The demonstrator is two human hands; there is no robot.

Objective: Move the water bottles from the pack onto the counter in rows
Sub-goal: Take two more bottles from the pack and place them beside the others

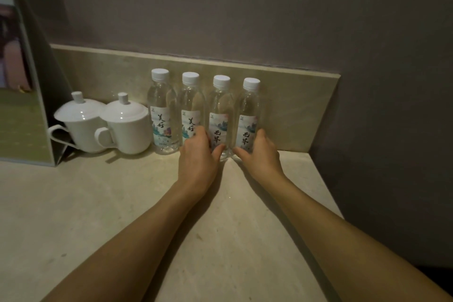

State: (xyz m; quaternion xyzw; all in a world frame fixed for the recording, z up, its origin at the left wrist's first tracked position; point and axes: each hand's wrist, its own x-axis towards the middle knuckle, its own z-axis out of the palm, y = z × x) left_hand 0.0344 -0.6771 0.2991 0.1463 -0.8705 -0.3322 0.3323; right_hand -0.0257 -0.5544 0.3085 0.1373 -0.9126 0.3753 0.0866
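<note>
head view: four water bottles (205,113) stand upright in a row on the counter (122,203) against the backsplash (294,105). the left hand (198,154) curls round the third bottle (219,115); the right hand (259,154) curls round the fourth bottle (248,117). two lidded cups (107,122) stand to the left.

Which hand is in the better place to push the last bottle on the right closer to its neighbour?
The right hand. It already grips the base of the rightmost bottle, while the left hand grips the third bottle.
</note>
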